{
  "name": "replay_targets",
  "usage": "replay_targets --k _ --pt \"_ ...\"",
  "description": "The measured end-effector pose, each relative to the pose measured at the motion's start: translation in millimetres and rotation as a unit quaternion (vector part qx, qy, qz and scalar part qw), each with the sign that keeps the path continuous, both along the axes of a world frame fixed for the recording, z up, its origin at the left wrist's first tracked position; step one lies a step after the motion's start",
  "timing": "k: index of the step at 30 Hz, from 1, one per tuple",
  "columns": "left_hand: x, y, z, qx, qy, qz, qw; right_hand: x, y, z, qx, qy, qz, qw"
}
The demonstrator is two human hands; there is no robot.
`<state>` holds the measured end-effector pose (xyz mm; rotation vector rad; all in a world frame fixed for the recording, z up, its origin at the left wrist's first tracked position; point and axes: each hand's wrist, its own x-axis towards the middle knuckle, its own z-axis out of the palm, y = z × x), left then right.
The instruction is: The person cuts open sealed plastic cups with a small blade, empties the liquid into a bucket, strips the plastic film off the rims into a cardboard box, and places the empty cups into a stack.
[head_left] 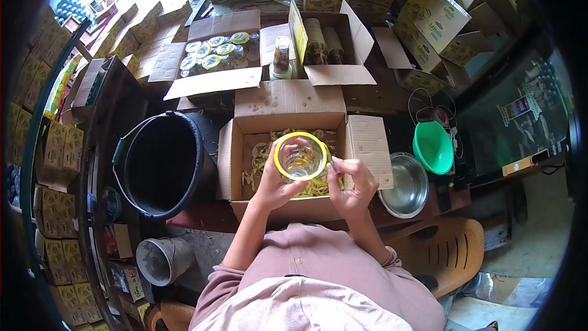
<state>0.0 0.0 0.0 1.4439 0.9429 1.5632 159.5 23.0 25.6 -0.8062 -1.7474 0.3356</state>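
Glass [302, 167], with a yellow band [279, 167] round its mouth, is in your hands above the open carton [369, 147] in front of you. Its mouth is turned up toward your face. Your left hand [275, 181] is wrapped round the glass's left side, gripping it. Your right hand [353, 185] is at the right edge of the mouth, thumb and forefinger pinched together; you cannot tell from this view whether they hold the band or some small item. Below both hands, yellow strips [256, 162] lie loose inside the carton.

To the carton's left stands a black bucket [199, 153] with its handle down on the far left side. To its right sit a steel bowl [403, 187] and, just beyond that, a green bowl [433, 148], tilted. Behind the carton, one box [214, 84] holds lidded jars [211, 61], and another [340, 75] beside it holds stacked glasses [315, 40].
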Motion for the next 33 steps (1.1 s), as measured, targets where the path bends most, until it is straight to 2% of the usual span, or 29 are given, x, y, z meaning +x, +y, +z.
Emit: replay_targets --k 9,14,20,26,33 --pt "5 2 3 0.021 0.067 0.071 0.995 -9 3 3 0.006 0.013 -0.005 1.0" --pt "7 0 6 -0.012 0.079 0.06 0.995 -8 8 3 0.009 -0.002 -0.011 1.0" --pt "3 1 2 -0.003 0.087 0.044 0.995 -4 13 5 -0.033 0.038 0.042 0.998" --pt "2 -1 7 -0.02 0.109 0.037 0.993 -4 11 4 -0.031 0.033 0.025 0.999" --pt "2 0 2 -0.017 0.083 0.02 0.996 -1 12 5 -0.056 0.058 0.046 0.996"
